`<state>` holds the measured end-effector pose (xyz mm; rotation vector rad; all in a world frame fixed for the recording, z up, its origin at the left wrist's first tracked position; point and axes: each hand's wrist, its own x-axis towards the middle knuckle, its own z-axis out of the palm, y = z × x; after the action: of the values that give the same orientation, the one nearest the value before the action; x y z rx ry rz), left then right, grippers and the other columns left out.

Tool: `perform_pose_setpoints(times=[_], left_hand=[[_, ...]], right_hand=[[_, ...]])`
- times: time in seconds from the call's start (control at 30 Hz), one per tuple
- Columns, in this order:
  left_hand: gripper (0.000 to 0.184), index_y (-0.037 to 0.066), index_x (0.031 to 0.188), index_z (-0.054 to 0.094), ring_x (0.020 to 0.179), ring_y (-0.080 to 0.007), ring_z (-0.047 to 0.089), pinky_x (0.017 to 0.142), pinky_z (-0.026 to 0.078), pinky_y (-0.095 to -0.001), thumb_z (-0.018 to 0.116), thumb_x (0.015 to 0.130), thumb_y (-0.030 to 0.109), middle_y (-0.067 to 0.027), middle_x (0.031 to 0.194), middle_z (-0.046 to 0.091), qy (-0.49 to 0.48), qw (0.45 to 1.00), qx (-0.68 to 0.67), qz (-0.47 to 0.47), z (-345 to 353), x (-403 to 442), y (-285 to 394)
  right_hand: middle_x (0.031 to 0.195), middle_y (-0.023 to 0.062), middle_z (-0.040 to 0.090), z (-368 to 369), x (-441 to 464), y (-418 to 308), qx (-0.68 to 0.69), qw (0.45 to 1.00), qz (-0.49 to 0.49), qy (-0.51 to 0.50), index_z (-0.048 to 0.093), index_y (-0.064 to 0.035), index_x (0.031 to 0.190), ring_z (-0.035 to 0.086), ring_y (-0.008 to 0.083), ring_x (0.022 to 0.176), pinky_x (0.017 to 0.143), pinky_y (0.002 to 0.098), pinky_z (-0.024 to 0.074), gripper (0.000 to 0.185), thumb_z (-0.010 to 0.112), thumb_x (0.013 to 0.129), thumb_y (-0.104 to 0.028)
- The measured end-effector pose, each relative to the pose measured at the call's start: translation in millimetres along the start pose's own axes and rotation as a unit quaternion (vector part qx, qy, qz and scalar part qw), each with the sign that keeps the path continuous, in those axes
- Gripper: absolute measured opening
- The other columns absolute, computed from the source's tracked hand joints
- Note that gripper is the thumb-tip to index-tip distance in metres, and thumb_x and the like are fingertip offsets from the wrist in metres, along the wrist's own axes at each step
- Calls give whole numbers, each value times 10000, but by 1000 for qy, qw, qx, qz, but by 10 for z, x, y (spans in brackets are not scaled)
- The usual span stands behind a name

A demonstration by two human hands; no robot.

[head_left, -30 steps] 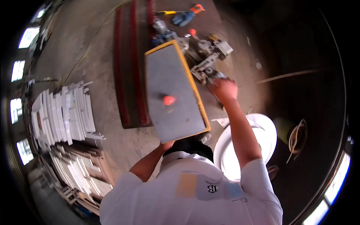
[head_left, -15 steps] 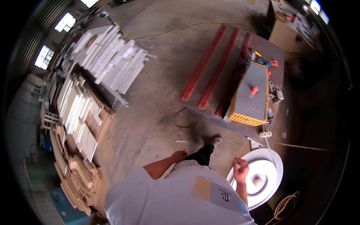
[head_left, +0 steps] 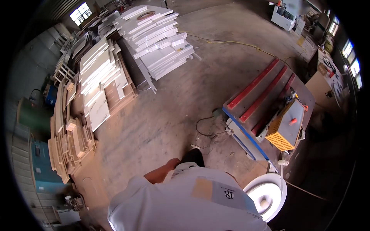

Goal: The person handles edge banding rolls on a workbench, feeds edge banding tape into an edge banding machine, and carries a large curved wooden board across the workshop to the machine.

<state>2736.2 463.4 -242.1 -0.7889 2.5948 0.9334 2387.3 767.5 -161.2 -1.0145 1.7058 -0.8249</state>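
Observation:
My left hand (head_left: pixel 173 163) hangs low beside my waist, nearest to the hem of my white shirt (head_left: pixel 169 204); its fingers are too small and turned away to make out. My right hand is out of sight behind my body. To the right stands a table (head_left: pixel 254 92) with red strips (head_left: pixel 252 86) and a blue front edge. On its right side rests a yellow-sided box (head_left: pixel 280 141) with a grey top, and a small red thing (head_left: pixel 293 120) lies on that top. A round white reel-like object (head_left: pixel 266 198) is below the table's near corner.
Stacks of white boards (head_left: pixel 158 42) and more boards (head_left: pixel 102 77) stand at the left, with wooden pieces (head_left: pixel 75 140) nearer. A yellow cable (head_left: pixel 239 44) crosses the floor behind. A dark cable (head_left: pixel 200 125) lies beside the table. A white machine (head_left: pixel 284 17) stands far back.
The view has swung left and the table now sits farther right. My right hand, earlier at the metal parts and then above the white reel, has left the view. My left hand stays low.

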Motion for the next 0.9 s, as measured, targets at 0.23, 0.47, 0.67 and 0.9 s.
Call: perform_pose_setpoints(times=[0.23, 0.47, 0.67, 0.9], left_hand=[[292, 128, 992, 743, 974, -408, 670, 819, 547, -482, 615, 839, 341, -183, 979, 718, -65, 973, -68, -209, -196, -178, -753], [331, 137, 1078, 753, 1035, -391, 678, 926, 530, -438, 628, 878, 370, -164, 1070, 733, 75, 898, -314, -298, -606, 158, -1931], [298, 108, 1034, 741, 969, -355, 698, 862, 546, -460, 575, 917, 326, -166, 1033, 733, 10, 951, -250, -184, -1884, 953, -2930], [265, 72, 993, 697, 780, -315, 699, 725, 546, -432, 552, 917, 280, -163, 897, 722, 98, 920, -262, -276, -3641, 2281, -3195]], right_hand=[[1111, 153, 732, -40, 936, -434, -67, 992, 92, -45, 713, -116, 1220, 689, 325, 1038, 921, 405, 536, 408, 672, 920, -389], [1147, 159, 724, 97, 2554, -1051, -107, 987, 96, -74, 724, -118, 1202, 679, 345, 1071, 938, 417, 528, 401, 667, 917, -392], [1172, 167, 715, 94, 3987, -1857, -188, 972, 126, -56, 746, -118, 1158, 673, 359, 1094, 944, 426, 524, 379, 660, 913, -395], [1030, 162, 738, -449, 5104, -2130, -132, 983, 96, 82, 769, -172, 1084, 695, 372, 1001, 887, 441, 544, 342, 636, 913, -437]])
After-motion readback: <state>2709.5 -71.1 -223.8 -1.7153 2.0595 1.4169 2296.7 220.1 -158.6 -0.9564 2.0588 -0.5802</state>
